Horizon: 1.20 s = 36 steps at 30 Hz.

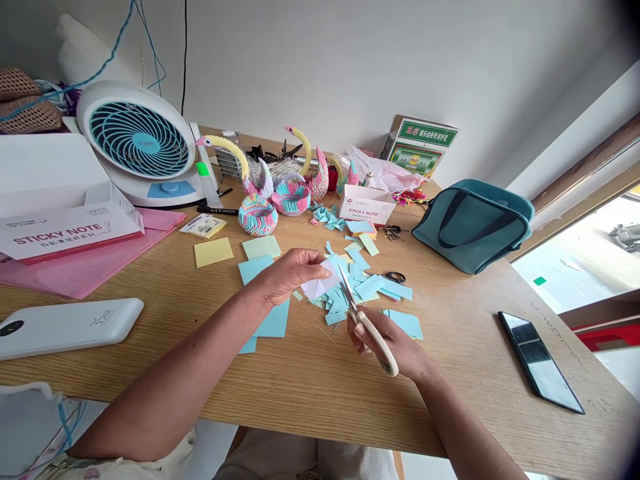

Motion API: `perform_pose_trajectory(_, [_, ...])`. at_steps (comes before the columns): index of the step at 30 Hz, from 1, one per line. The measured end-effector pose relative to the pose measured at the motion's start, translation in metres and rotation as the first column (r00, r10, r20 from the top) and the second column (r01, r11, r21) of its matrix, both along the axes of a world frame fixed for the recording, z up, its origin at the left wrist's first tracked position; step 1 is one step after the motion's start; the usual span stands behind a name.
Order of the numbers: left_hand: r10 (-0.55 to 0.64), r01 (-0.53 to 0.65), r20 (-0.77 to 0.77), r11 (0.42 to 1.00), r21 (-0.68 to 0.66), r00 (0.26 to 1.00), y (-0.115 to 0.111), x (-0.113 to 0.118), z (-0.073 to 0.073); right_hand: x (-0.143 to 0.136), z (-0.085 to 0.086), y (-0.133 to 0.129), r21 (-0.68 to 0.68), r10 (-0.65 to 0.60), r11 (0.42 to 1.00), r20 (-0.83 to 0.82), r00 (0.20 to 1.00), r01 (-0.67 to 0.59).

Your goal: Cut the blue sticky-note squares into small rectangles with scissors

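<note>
My left hand (295, 272) pinches a pale blue and white piece of paper (320, 281) between thumb and fingers. Cream-handled scissors (373, 333) are in my right hand (390, 340), their blades pointing up and left at the paper's right edge. Whether the blades have the paper between them I cannot tell. Beneath both hands lies a loose heap of cut blue paper pieces (367, 288). Larger blue sheets (273, 321) lie partly under my left wrist. A pale green sheet (261, 247) and a yellow sheet (213, 253) rest just beyond.
Folded-paper swans (257, 213) stand at the back, beside a small sticky note box (367, 205). A fan (140, 143), a larger sticky note box (65, 223) and a power bank (75, 327) occupy the left. Rightward are a teal bag (473, 223) and a phone (540, 363).
</note>
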<state>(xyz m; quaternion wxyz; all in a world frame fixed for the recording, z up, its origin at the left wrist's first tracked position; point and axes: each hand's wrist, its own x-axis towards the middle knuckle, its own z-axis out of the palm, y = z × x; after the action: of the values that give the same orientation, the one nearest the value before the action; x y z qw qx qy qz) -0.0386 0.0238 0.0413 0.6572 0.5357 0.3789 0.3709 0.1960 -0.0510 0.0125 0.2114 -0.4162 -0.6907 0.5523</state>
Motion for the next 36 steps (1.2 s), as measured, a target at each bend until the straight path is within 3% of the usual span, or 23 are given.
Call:
perform_pose_trajectory(3, [0.162,-0.166,0.082,0.985,0.048,0.983,0.002,-0.001,0.005,0.007,-0.004,0.006,-0.011,0.003,1.0,0.001,1.0,-0.003])
perform_pose_trajectory(5, [0.205,-0.214,0.115,0.974,0.071,0.972,0.001,0.001,0.006,0.008,-0.009,0.011,0.033,-0.043,0.998,-0.038,0.998,0.044])
perform_pose_trajectory(8, [0.173,-0.181,0.107,0.98,0.077,0.979,-0.008,0.012,0.003,0.003,-0.014,0.018,0.155,-0.256,0.944,-0.206,0.944,0.29])
perform_pose_trajectory(10, [0.135,-0.142,0.09,0.987,0.078,0.987,-0.016,0.023,-0.002,-0.005,-0.015,0.019,0.13,-0.391,0.874,-0.383,0.837,0.468])
perform_pose_trajectory(12, [0.105,-0.111,0.072,0.99,0.081,0.992,-0.024,0.032,-0.007,-0.013,-0.015,0.017,0.085,-0.442,0.841,-0.465,0.768,0.535])
perform_pose_trajectory(17, [0.068,-0.069,0.013,0.993,0.091,0.998,-0.034,0.047,-0.018,-0.023,-0.009,0.01,0.024,-0.56,0.79,-0.38,0.737,0.613])
perform_pose_trajectory(21, [0.028,-0.029,0.042,0.999,0.024,0.999,-0.036,0.05,-0.021,-0.02,-0.005,0.008,0.037,-0.605,0.749,-0.367,0.706,0.661])
perform_pose_trajectory(32, [0.103,-0.106,0.052,0.993,0.054,0.993,-0.041,0.054,-0.022,-0.022,-0.005,0.005,0.067,-0.603,0.746,-0.355,0.714,0.663])
perform_pose_trajectory(36, [0.156,-0.156,0.011,0.978,0.14,0.988,-0.036,0.05,-0.019,-0.017,0.0,0.003,0.154,-0.557,0.774,-0.299,0.775,0.615])
